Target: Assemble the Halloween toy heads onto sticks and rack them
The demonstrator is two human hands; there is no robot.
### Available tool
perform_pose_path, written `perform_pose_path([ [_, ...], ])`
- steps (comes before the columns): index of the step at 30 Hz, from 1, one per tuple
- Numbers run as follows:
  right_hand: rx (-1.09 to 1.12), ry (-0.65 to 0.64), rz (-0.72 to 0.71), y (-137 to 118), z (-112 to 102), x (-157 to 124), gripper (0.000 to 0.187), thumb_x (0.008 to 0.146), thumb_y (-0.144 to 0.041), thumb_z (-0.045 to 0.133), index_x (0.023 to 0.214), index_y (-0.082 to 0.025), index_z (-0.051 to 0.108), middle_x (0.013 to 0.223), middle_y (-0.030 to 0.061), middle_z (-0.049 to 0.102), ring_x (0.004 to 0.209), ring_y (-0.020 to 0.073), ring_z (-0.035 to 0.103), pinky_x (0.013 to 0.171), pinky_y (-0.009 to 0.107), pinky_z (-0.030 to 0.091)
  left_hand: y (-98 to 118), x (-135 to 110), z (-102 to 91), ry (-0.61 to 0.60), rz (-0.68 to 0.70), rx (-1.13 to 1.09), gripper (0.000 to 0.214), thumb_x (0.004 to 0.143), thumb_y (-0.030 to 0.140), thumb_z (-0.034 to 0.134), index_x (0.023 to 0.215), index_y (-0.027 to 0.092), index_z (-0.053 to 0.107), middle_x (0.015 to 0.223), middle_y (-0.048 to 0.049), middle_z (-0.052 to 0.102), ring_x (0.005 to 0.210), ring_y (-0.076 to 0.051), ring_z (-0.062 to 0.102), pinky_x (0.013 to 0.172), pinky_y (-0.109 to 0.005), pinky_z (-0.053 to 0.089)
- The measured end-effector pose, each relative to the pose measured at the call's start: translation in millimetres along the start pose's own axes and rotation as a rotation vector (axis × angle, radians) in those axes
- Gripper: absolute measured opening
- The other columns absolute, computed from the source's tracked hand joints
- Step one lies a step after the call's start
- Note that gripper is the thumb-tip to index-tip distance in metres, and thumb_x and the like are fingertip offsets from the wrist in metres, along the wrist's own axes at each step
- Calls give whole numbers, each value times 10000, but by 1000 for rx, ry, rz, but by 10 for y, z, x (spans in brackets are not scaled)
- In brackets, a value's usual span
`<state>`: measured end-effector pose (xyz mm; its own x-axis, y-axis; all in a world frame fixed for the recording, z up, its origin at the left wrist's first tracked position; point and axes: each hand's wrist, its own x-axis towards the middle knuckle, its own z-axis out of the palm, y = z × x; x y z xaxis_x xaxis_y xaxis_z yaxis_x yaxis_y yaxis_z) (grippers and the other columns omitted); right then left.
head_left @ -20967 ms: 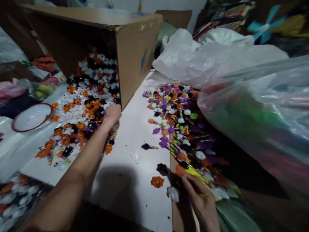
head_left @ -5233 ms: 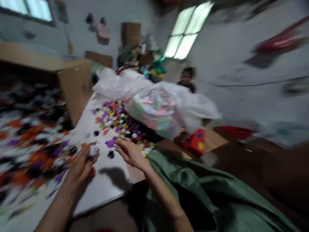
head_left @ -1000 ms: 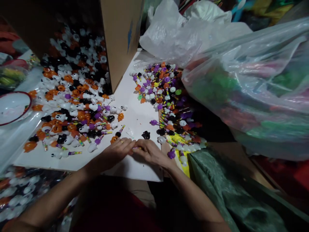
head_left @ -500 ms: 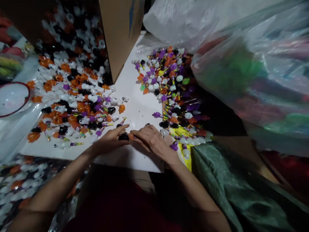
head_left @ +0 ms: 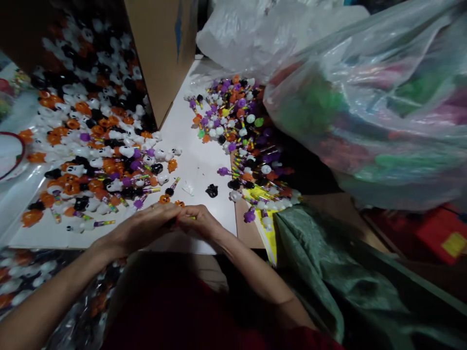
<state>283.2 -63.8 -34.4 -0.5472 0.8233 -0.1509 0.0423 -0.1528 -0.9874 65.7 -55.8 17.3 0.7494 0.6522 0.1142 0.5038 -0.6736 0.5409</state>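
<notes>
My left hand [head_left: 146, 227] and my right hand [head_left: 200, 223] meet at the near edge of the white table [head_left: 204, 165], fingers curled together around a small dark toy piece that barely shows between them. To the left lies a heap of orange, black, white and purple toy toppers [head_left: 95, 155] spilling from a tipped cardboard box [head_left: 160, 63]. To the right lies a pile of striped sticks with toppers on them [head_left: 241, 141]. A loose black topper [head_left: 211, 190] and a small orange one [head_left: 165, 199] sit just beyond my fingers.
A big clear plastic bag of coloured items [head_left: 365, 112] bulges over the table's right side, with white bags [head_left: 251, 34] behind. Green cloth [head_left: 328, 272] lies at the right near edge. A red-rimmed white bowl [head_left: 9, 155] sits far left. A red box [head_left: 441, 238] lies at the right.
The view has shifted, so the piles sit further left. My hands have drawn closer together and nearer the table edge; the black topper that was under my left fingers now lies free beyond them.
</notes>
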Motion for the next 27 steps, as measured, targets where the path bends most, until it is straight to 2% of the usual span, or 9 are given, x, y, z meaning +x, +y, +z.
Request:
perform_pose_path([
  [2, -291, 114, -64, -114, -276, 31, 368, 930, -477, 477, 966, -169, 675, 843, 53, 670, 768, 168, 602, 728, 292, 464, -174, -8, -386, -15, -91, 164, 388, 948, 314, 482, 1327, 238, 507, 1222, -82, 638, 1116, -224, 602, 967, -341, 485],
  [4, -722, 372, -62, -212, -684, 38, 317, 938, -393, 489, 1085, -170, 661, 1023, 112, 667, 922, 222, 598, 824, 344, 444, -356, 90, -765, 39, -295, 427, 391, 927, 335, 504, 1272, 158, 547, 1250, -136, 605, 1177, -290, 550, 1007, -437, 444],
  [6, -1123, 561, 93, -230, -1089, 56, 288, 930, -319, 490, 1078, -147, 668, 1056, 161, 645, 965, 279, 581, 833, 394, 422, -517, 357, -965, 112, -494, 666, 376, 898, 304, 533, 1202, 87, 576, 1306, -194, 542, 1242, -355, 475, 1021, -528, 392],
  [8, -1389, 596, 263, -167, -1369, 112, 240, 896, -237, 513, 1023, -123, 682, 1065, 193, 630, 986, 318, 565, 820, 422, 399, -668, 791, -903, 106, -561, 728, 367, 875, 250, 552, 1186, 57, 578, 1386, -229, 459, 1299, -386, 407, 1036, -558, 347],
  [10, -1513, 535, 329, -69, -1488, 202, 197, 865, -168, 522, 947, -118, 694, 1067, 201, 632, 1006, 326, 552, 826, 427, 377, -822, 1295, -647, -54, -497, 585, 341, 872, 168, 519, 1195, 79, 584, 1337, -215, 510, 1277, -344, 444, 1042, -516, 337],
  [14, -1498, 476, 258, -26, -1409, 322, 173, 875, -136, 496, 865, -131, 669, 1000, 176, 656, 969, 283, 565, 826, 385, 373, -1076, 1936, -158, -202, -486, 403, 262, 828, 77, 505, 1041, 75, 657, 1099, -197, 650, 1076, -291, 592, 949, -427, 413],
  [19, -1185, 526, -94, -385, -1063, 208, 223, 983, -274, 421, 1080, -157, 584, 919, 86, 656, 819, 202, 591, 712, 289, 395, -956, 1624, -81, -47, -321, 122, 384, 883, 185, 497, 1257, 144, 574, 1238, -119, 619, 1129, -214, 577, 975, -336, 428],
  [23, -1305, 415, -313, -520, -832, 144, 272, 995, -216, 397, 1195, -181, 578, 895, 79, 650, 855, 215, 562, 781, 317, 368, -596, 1095, -28, 86, -308, -421, 463, 847, 330, 601, 1286, 183, 578, 1263, -94, 636, 1136, -223, 595, 997, -379, 452],
  [27, -1328, 274, -395, -501, -795, 87, 297, 991, -188, 402, 1219, -189, 593, 896, 75, 647, 864, 209, 537, 842, 337, 354, -365, 809, 39, 82, -369, -560, 489, 854, 404, 606, 1291, 185, 591, 1331, -110, 606, 1218, -254, 563, 1041, -414, 440],
])
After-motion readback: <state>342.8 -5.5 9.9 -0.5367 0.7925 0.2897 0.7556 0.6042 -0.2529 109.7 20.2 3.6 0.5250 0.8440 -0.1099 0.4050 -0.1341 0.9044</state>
